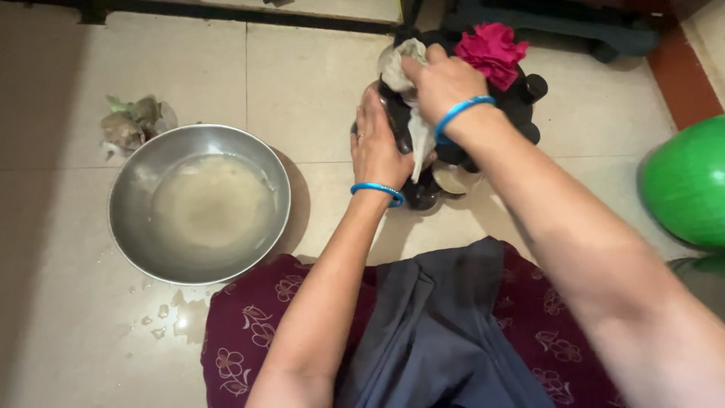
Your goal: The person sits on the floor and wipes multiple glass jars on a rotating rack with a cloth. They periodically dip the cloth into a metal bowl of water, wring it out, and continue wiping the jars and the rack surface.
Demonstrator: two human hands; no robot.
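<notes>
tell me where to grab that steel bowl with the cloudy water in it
Grip the steel bowl by its rim, with two hands on opposite sides, near and far, coming from above. The rim flares outward all round and shows no handles, and the bowl sits upright on the tiled floor holding cloudy water, so it should probably be lifted level. Spilled drops by the near edge suggest wet, slippery footing.

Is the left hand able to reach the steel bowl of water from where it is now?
Probably yes. The left hand rests on the dark object, and only bare floor lies between it and the steel bowl.
</notes>
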